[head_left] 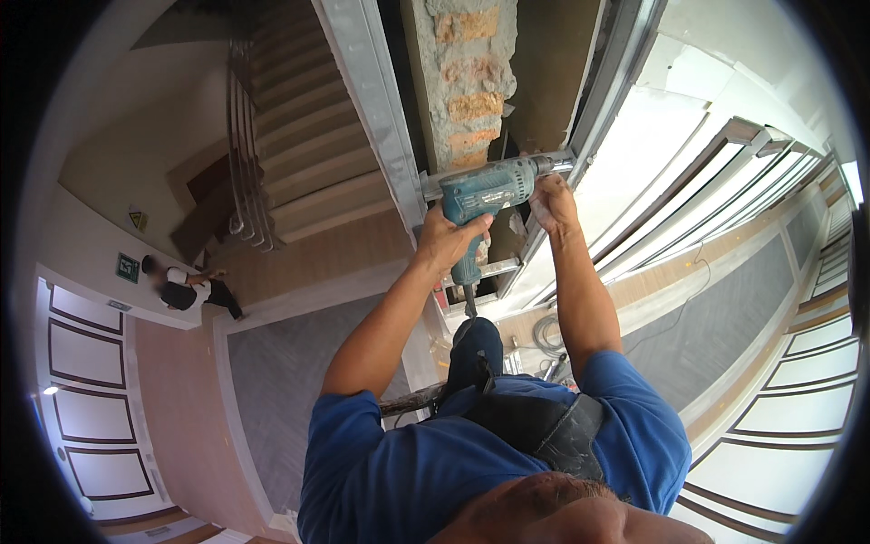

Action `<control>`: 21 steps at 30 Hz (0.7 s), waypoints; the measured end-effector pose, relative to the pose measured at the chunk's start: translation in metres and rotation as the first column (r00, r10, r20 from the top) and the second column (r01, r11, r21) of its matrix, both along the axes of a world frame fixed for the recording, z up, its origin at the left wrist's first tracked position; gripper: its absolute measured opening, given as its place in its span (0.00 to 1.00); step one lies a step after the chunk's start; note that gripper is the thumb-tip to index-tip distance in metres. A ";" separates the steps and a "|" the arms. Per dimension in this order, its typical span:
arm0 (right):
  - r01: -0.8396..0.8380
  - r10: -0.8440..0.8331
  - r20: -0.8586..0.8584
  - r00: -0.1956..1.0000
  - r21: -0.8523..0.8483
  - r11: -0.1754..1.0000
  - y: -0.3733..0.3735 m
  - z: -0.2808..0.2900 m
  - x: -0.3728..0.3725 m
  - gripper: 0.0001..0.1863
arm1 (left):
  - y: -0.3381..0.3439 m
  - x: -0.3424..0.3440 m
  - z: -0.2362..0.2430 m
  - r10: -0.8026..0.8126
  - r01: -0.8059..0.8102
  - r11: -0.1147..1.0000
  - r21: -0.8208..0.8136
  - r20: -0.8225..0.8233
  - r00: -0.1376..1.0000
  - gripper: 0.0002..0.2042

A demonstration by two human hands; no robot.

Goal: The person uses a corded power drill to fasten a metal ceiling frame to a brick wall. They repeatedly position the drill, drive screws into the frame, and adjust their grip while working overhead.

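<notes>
My left hand (444, 238) is wrapped round the grip of a teal power drill (489, 189), held sideways with its chuck toward the right. The front of the drill meets the upright metal stud (618, 91) on that side; the exact contact is too small to tell. Just under the chuck, my right hand (555, 205) is closed with curled fingers, and what they grip is hidden. Behind the drill a short metal crosspiece (433, 188) spans between the right stud and the left metal stud (364, 82). The drill's cord hangs down from its grip.
A rough brick and mortar column (469, 68) stands inside the frame. On the left are stairs (304, 127) with a metal handrail (240, 145), and a person (186, 286) near the wall. Coiled cable (547, 335) lies on the floor below. White panels (675, 118) stand at right.
</notes>
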State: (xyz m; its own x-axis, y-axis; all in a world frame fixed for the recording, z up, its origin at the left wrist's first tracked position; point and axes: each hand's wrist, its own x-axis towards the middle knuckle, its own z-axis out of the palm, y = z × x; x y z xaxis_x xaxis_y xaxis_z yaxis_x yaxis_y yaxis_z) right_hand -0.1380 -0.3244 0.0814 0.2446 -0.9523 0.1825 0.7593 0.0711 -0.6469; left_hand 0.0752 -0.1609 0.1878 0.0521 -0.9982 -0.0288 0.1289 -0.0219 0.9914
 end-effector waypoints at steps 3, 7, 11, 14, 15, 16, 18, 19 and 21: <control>-0.015 0.015 0.025 1.000 -0.019 1.000 0.003 0.003 0.001 0.26 | 0.001 0.003 0.003 -0.035 0.035 0.996 0.086 0.001 0.999 0.16; -0.021 0.021 0.034 0.999 0.005 1.000 0.007 0.009 0.002 0.16 | 0.002 0.002 0.005 -0.011 0.007 0.995 0.101 0.041 0.999 0.17; 0.041 -0.044 0.066 0.997 0.052 0.998 0.008 0.007 0.002 0.13 | 0.002 -0.003 0.005 0.003 -0.007 0.997 0.076 0.046 0.999 0.18; 0.071 -0.078 0.062 0.995 0.096 0.993 0.006 0.001 0.001 0.15 | 0.003 -0.002 0.008 -0.005 0.003 0.998 0.064 0.037 0.999 0.19; 0.050 -0.055 0.086 0.995 0.060 0.997 0.004 -0.001 0.000 0.15 | 0.003 -0.002 0.009 -0.016 0.014 0.997 0.073 0.031 0.999 0.19; 0.074 -0.080 0.059 0.995 0.098 0.992 0.001 -0.003 0.000 0.15 | 0.003 -0.002 0.011 -0.010 0.006 0.997 0.077 0.053 0.999 0.19; 0.049 -0.053 0.070 0.996 0.055 0.997 -0.001 -0.004 0.000 0.15 | 0.004 -0.003 0.012 -0.008 0.002 0.995 0.101 0.057 0.998 0.19; 0.047 -0.051 0.074 0.996 0.062 0.997 -0.002 -0.003 0.001 0.14 | 0.004 -0.004 0.013 -0.001 -0.003 0.997 0.081 0.051 0.999 0.17; 0.084 -0.091 0.041 0.995 0.151 0.985 -0.001 0.002 0.003 0.13 | 0.004 -0.005 0.013 0.003 -0.002 0.999 0.041 -0.014 1.000 0.13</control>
